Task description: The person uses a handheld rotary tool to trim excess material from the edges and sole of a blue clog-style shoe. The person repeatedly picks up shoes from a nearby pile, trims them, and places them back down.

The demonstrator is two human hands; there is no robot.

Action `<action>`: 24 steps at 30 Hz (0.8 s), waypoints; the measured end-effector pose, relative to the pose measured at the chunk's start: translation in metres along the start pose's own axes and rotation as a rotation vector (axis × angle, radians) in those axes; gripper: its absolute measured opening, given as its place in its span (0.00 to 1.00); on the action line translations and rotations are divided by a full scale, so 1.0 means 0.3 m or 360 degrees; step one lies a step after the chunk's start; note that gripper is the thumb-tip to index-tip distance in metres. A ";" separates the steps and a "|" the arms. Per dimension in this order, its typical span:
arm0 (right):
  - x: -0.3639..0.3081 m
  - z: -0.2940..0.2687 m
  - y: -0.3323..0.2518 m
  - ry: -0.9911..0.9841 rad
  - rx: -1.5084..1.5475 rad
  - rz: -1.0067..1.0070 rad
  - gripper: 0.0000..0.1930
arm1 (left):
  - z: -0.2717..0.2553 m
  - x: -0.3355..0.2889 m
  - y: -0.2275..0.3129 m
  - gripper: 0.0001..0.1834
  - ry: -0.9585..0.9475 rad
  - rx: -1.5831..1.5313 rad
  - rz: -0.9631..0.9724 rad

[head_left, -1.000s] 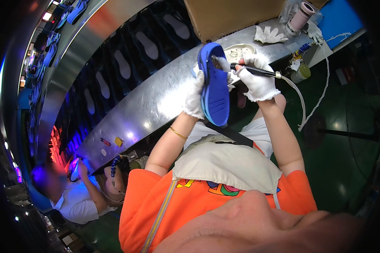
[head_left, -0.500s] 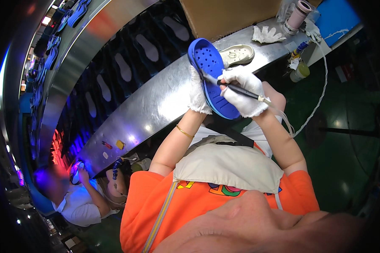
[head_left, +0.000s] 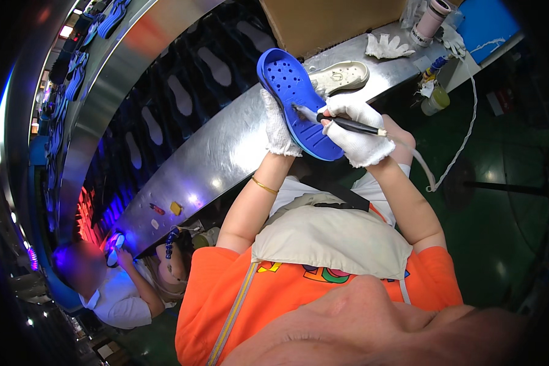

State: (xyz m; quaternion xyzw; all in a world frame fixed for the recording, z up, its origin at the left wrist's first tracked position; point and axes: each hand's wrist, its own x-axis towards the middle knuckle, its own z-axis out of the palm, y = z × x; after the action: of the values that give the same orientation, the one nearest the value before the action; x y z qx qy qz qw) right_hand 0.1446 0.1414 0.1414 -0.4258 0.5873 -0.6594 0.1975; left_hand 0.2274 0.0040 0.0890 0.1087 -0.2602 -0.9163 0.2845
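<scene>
A blue clog [head_left: 287,91] with round holes at its far end is held tilted over the near edge of the metal bench. White-gloved, my left hand [head_left: 277,127] grips it along its left side; the fingertips behind it are hidden. My right hand [head_left: 361,135], also in a white glove with bare fingertips, is closed round a brush [head_left: 354,126] with a black handle. The brush's bristles touch the middle of the blue clog's surface. A pale tube [head_left: 418,160] runs off the back end of the handle. Beyond the blue clog, a cream clog [head_left: 348,75] lies on the bench.
A metal bench [head_left: 210,155] borders a dark conveyor carrying pale insole-shaped pieces [head_left: 214,66]. A cardboard box [head_left: 329,24], spare glove [head_left: 389,47] and pink bottle [head_left: 432,23] stand farther back. A jar [head_left: 435,101] hangs at right. Another person [head_left: 125,293] sits at left holding a shoe.
Both hands and the blue clog have shifted slightly left and away from me. The brush tip now sits lower on the clog, nearer its middle. The tube has swung a little.
</scene>
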 end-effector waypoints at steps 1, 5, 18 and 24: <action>-0.002 0.008 0.018 -0.0010 -0.0052 -0.0138 0.07 | -0.003 0.002 0.004 0.44 -0.0052 -0.0067 -0.0030; -0.018 0.016 0.007 -0.0199 0.0093 -0.0102 0.07 | 0.010 0.010 0.021 0.43 0.0075 -0.0007 0.0014; 0.041 -0.052 0.008 -0.0167 0.0331 0.0185 0.06 | 0.049 -0.004 0.058 0.40 -0.0061 -0.0200 0.0004; 0.034 -0.050 -0.001 0.0005 0.0428 0.0092 0.05 | 0.107 -0.060 0.021 0.34 -0.0115 -0.0446 -0.0137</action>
State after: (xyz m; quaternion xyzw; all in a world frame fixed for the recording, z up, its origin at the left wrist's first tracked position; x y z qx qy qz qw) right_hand 0.1270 0.1428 0.1459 -0.3772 0.5060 -0.7269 0.2707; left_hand 0.2338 0.0232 0.1205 0.0458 -0.1348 -0.9583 0.2477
